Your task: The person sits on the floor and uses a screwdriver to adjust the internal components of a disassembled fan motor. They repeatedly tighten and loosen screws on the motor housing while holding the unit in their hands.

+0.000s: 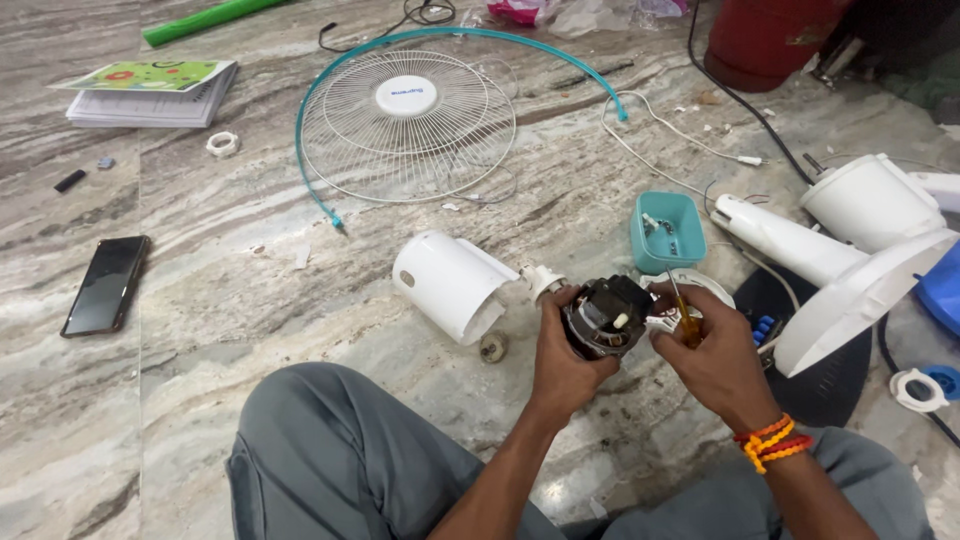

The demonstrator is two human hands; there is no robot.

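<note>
1. Gripping a dark fan motor (603, 318) above the lap, the left hand (562, 352) wraps around it.
2. Right hand (712, 352) – closed on a yellow-handled screwdriver (685, 320) – touches the motor.
3. White motor cover (452, 283) and teal tray (668, 232) lie nearby on the marble floor (200, 250).

A smartphone (106, 285) lies flat on the marble floor (250, 220) at about nine o'clock, a slim black rectangle with its dark, unlit screen facing up, tilted a little off the vertical.

At about eleven o'clock a stack of booklets (152, 92) rests on the floor; its top cover is green with small red, yellow and blue shapes, over white page edges.

At twelve o'clock the white wire fan guard (408, 125) carries a round white centre badge (406, 96) with small blue markings.

At one o'clock, near the top edge, crumpled plastic wrappers (580, 12) lie, pink and clear.
</note>
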